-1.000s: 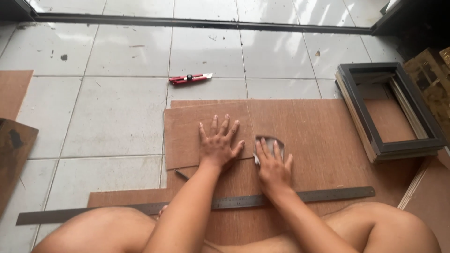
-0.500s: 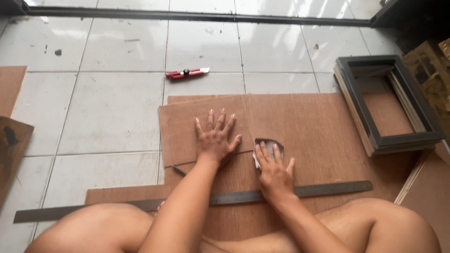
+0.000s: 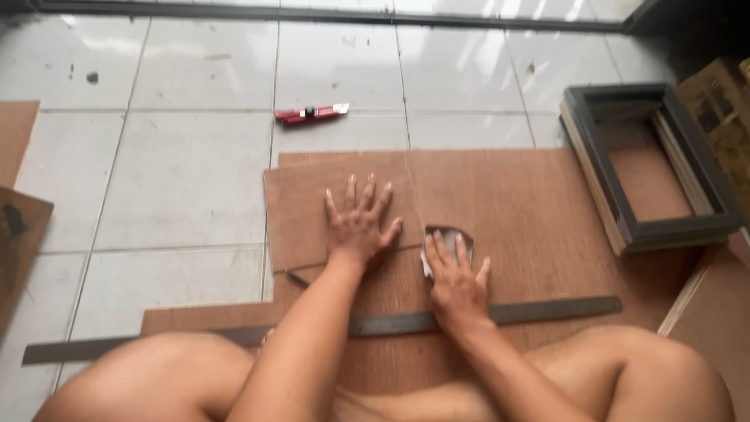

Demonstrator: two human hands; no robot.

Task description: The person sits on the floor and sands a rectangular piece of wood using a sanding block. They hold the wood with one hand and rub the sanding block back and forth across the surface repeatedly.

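Left hand (image 3: 359, 227) spread wide, flat on the smaller plywood piece (image 3: 312, 211), apparently pinning it; right hand (image 3: 455, 275) presses a folded sandpaper sheet (image 3: 447, 237) onto the large plywood sheet (image 3: 539, 211); long steel ruler (image 3: 547, 309) beneath wrists; red utility knife (image 3: 311, 115) on the floor (image 3: 180, 172).

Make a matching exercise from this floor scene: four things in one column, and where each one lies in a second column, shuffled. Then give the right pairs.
Things
1. red utility knife
2. long metal ruler
3. dark picture frames
4. left hand

Places
A. stacked at the right, partly on the big brown board
B. spread flat on the smaller brown sheet
C. alone on the white tiles, beyond the boards
D. across the board, close to the person's knees, under the right hand's wrist

Pairs: 1-C, 2-D, 3-A, 4-B
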